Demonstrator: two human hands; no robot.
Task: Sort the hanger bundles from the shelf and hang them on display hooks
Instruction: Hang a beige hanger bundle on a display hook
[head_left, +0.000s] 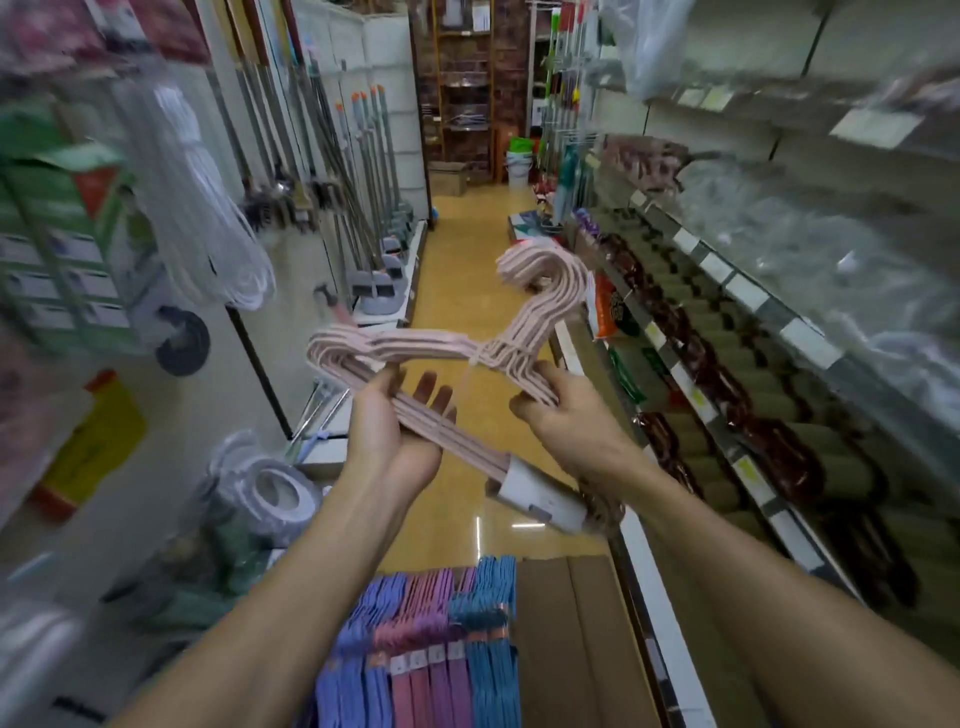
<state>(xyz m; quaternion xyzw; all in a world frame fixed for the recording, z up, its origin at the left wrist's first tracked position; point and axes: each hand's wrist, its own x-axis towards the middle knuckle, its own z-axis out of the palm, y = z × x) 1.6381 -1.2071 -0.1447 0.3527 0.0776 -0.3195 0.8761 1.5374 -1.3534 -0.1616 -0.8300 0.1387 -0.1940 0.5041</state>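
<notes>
A bundle of pale pink hangers (457, 358) is held up between both hands above the aisle floor. The left hand (400, 431) is spread beneath its lower bar, palm up, fingers straight. The right hand (561, 410) is curled around the shoulder side just below the necks.

The bundle could be tipped off the flat left palm if the right grip is loosened, since only one side is truly clasped. The stacked hooks, fanned out above the right hand, could be snagged on neighbouring goods when a display hook is sought.

The hangers appear thin, rounded and matte-coated, bound at the neck with a pale tie and sleeved by a white paper label (545, 499). Below the forearms, purple, pink and blue hanger bundles (436, 654) are stacked beside brown cardboard (571, 644).
</notes>
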